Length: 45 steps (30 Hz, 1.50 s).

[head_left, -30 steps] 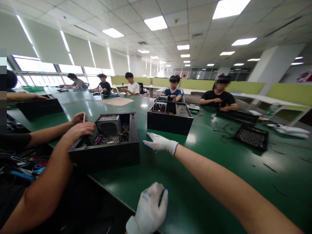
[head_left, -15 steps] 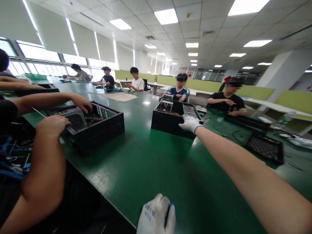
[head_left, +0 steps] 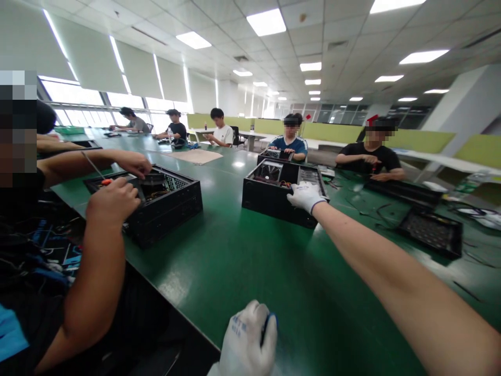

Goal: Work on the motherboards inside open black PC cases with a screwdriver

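Observation:
My right hand (head_left: pixel 307 197), in a white knit glove, grips the near upper edge of an open black computer case (head_left: pixel 276 201) standing on the green table. Its thumb is on the outer wall and its fingers go over the rim. Inside the case a fan (head_left: pixel 270 171) and some coloured wires show. Low in the picture, my gloved left hand (head_left: pixel 250 337) is curled at the table's near edge, thumb against the fingers. Whatever may be inside that curl is hidden.
A co-worker at left holds a screwdriver (head_left: pixel 105 181) over another open computer case (head_left: pixel 168 206). Black panels (head_left: pixel 432 230) and loose cables lie at right. A cardboard sheet (head_left: pixel 198 155) lies farther back. Other people sit around the green table (head_left: pixel 219 261).
The co-worker at left has leaned into view, and the hand with the screwdriver has shifted right and up. My right hand stays on the computer case; my left hand is slightly higher in the picture.

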{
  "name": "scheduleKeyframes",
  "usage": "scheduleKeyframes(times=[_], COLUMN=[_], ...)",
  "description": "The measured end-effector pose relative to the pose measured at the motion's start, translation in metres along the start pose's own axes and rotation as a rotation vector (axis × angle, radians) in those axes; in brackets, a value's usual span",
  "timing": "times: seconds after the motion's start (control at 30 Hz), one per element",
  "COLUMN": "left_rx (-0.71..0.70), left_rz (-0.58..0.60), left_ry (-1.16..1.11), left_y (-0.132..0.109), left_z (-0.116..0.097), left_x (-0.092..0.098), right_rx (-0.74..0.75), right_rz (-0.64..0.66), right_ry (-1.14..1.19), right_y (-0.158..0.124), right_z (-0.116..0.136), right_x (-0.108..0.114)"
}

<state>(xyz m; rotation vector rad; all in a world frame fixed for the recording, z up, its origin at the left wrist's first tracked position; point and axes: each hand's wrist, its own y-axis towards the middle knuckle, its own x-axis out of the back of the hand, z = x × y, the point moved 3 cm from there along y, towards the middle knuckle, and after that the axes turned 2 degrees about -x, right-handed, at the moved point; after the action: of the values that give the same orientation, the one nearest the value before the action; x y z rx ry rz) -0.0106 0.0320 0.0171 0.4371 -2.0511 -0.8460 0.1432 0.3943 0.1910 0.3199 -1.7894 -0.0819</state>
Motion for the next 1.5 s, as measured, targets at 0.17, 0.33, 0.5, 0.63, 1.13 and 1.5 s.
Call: scheduleKeyframes(times=[0.17,0.33,0.5,0.63,1.13,1.5], left_rx=[0.021,0.039,0.024,-0.026,-0.362,-0.446], left_rz=[0.038,0.125,0.145,0.144,0.409,0.553], left_ry=[-0.06,-0.081,-0.108,-0.142,0.183,0.102], left_y=[0.005,0.004,0.005,0.021,0.124,0.091], left_z=[-0.004,-0.001,-0.002,-0.021,-0.098,-0.128], left_x=[0.004,0.001,0.002,0.023,0.083,0.101], right_rx=[0.072,0.179,0.278,0.341,0.537,0.635], right_rz=[-0.038,-0.076,-0.089,-0.134,-0.419,-0.554], right_ry=[0.012,0.005,-0.015,-0.012,0.172,0.213], right_y=[-0.055,-0.119,-0.197,-0.26,-0.397,-0.459], right_z=[0.001,-0.009,-0.024,-0.038,-0.07,-0.099], right_x=[0.012,0.024,0.045,0.058,0.083,0.059])
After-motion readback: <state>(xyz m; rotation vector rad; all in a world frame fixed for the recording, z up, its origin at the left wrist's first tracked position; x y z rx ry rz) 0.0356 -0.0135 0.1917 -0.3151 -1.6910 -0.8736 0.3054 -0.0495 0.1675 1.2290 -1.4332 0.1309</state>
